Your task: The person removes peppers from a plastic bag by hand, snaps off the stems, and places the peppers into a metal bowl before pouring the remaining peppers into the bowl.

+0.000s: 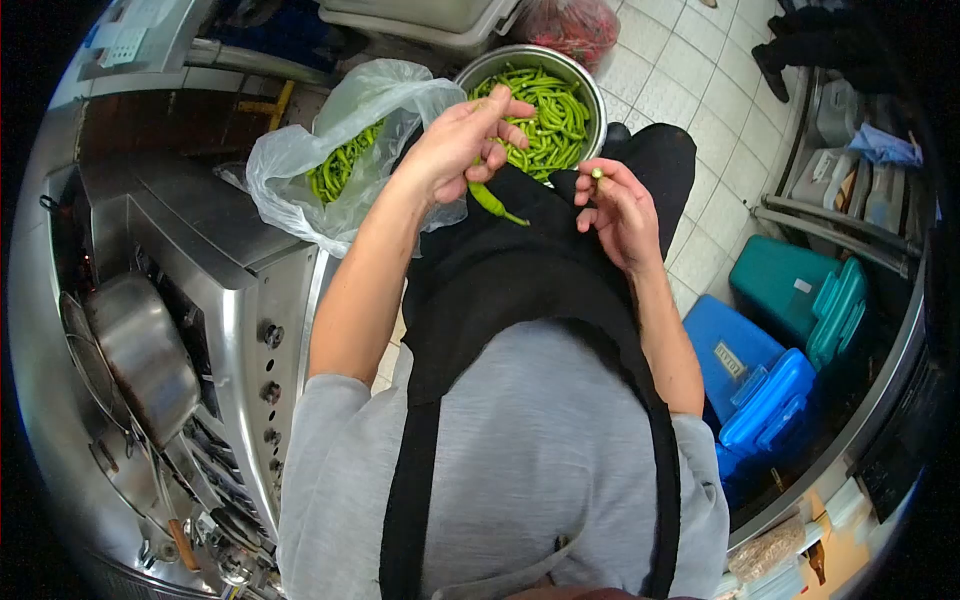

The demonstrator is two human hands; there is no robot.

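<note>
My left hand [465, 145] is closed around a green chili pepper [490, 203], whose thin end sticks out below the fingers over my black apron. To its right, my right hand [622, 208] pinches a small pale-green piece [597, 173] between thumb and fingertips. Just beyond both hands, a round steel bowl [601, 112] holds many green chili peppers [545, 115]. Left of the bowl stands an open clear plastic bag [275, 165] with more green peppers [342, 165] inside, partly hidden behind my left forearm.
A steel stove [240, 330] with knobs and a large pot [145, 345] is close on my left. Blue [735, 355] and green [785, 275] plastic bins stand at right, below a shelf. Behind the bowl lies a bag of red items [570, 28]. Another person's dark shoe [770, 72] shows at top right.
</note>
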